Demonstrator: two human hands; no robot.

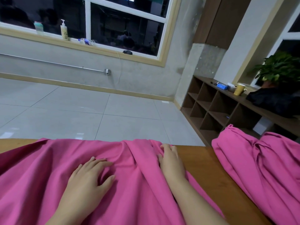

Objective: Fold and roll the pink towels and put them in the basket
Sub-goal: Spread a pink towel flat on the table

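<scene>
**Op:** I've got one pink towel point(48, 176) spread over the wooden table point(199, 159), filling the frame from 9 o'clock through 6. Its long axis runs left to right along the far table edge, I'd judge, though both ends fall outside my view.

**Obs:** Where are your hands?

**Op:** My left hand point(90, 174) lies on the cloth near centre, fingers spread and loosely bent, pressing down and gripping nothing. My right hand point(170, 158) sits at about 3 o'clock from it, at the towel's bunched right edge. Its fingers point(165, 147) lie over the folds there; I can't tell whether they pinch the cloth or only rest on it.

**Obs:** Which hand takes the fold?

**Op:** The right is nearer. The ridges under it run from 12 toward 6, across the long axis, so I'd expect them to need flattening first.

**Obs:** Anything else pink?

**Op:** A second towel point(259, 168) lies heaped at 3 o'clock, a bare strip of table between it and the first, its folds running 12 to 5. No basket in view.
</scene>
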